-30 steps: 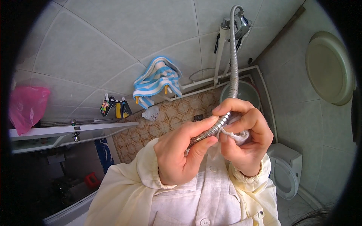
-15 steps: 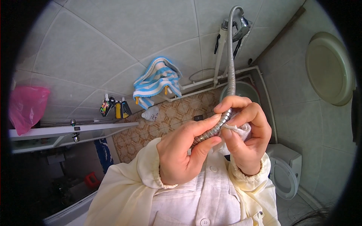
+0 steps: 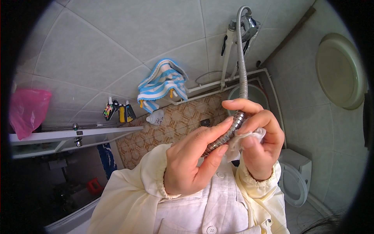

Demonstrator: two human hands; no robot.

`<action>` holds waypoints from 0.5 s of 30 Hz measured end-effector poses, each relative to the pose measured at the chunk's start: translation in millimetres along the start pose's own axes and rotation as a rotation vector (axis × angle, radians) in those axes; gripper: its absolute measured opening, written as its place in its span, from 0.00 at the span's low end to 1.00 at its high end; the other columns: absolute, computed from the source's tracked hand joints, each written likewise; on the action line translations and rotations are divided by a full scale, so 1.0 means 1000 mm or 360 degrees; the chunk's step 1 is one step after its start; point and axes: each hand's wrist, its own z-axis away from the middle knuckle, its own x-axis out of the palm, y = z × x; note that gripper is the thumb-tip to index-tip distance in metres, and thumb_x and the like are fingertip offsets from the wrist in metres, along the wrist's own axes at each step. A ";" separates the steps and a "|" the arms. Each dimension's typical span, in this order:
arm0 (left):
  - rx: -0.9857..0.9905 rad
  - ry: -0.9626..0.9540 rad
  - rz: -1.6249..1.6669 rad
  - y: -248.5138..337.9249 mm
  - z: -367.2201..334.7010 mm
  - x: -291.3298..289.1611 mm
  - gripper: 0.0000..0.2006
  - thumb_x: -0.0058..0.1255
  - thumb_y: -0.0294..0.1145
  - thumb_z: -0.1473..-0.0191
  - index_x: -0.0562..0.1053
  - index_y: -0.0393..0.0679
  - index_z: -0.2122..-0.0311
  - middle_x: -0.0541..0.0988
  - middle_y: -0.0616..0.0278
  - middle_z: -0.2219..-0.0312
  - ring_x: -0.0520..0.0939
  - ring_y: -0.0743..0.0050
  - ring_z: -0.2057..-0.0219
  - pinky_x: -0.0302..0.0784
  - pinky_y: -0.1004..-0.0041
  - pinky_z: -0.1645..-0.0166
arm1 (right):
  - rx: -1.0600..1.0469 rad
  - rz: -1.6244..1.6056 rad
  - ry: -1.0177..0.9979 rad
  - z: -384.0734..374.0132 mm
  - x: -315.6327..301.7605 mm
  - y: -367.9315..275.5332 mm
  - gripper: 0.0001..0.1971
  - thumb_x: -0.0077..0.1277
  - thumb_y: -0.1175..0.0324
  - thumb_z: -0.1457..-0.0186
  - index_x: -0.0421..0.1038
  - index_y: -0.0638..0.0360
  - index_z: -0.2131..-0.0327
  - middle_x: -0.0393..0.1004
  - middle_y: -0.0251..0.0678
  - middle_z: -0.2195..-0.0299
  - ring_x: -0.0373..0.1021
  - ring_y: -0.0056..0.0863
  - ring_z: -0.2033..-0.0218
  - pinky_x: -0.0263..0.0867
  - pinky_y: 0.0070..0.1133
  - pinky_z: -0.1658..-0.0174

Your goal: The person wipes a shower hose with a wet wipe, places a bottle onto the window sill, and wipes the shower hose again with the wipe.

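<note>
A ribbed metal shower hose (image 3: 242, 66) runs down from the wall-mounted mixer tap (image 3: 249, 30) to my hands in front of my chest. My left hand (image 3: 187, 165) grips its lower, bent part between thumb and fingers. Beside it, my right hand (image 3: 267, 136) holds a crumpled white cloth (image 3: 235, 148) against the hose. The right index finger reaches over the hose, and the thumb presses on the cloth. Where the hose goes past my left palm is hidden.
Against the far wall hang a blue-and-white striped towel (image 3: 165, 84) and several brushes or sponges (image 3: 120, 113). A white bottle (image 3: 155, 117) stands on the patterned floor. At right are a toilet (image 3: 294, 183) and a round basin (image 3: 341, 72); a pink bag (image 3: 30, 111) hangs left.
Both hands have shifted slightly to the right and down, and the hose has swung right with them. My right fingers have loosened and re-formed around the cloth.
</note>
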 end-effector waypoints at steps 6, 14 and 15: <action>0.0326 0.0018 -0.0183 -0.004 -0.002 -0.001 0.18 0.50 0.16 0.53 0.69 0.30 0.53 0.76 0.47 0.62 0.79 0.68 0.71 0.75 0.76 0.67 | -0.0216 0.0542 -0.0221 -0.003 0.002 -0.004 0.04 0.46 0.80 0.54 0.63 0.66 0.71 0.67 0.62 0.57 0.71 0.33 0.63 0.67 0.24 0.57; 0.0221 0.0031 -0.0176 -0.001 -0.001 -0.004 0.18 0.50 0.15 0.54 0.70 0.31 0.55 0.76 0.50 0.70 0.78 0.68 0.75 0.73 0.77 0.71 | -0.0084 0.0267 -0.0041 0.001 0.005 0.001 0.07 0.51 0.84 0.59 0.64 0.66 0.74 0.71 0.57 0.59 0.72 0.32 0.61 0.67 0.22 0.58; 0.0221 0.0033 -0.0177 -0.001 -0.001 -0.004 0.18 0.50 0.15 0.54 0.70 0.31 0.55 0.76 0.50 0.70 0.78 0.68 0.75 0.73 0.77 0.71 | -0.0084 0.0267 -0.0042 0.002 0.006 0.001 0.07 0.51 0.84 0.59 0.64 0.66 0.74 0.71 0.57 0.59 0.72 0.32 0.61 0.67 0.22 0.58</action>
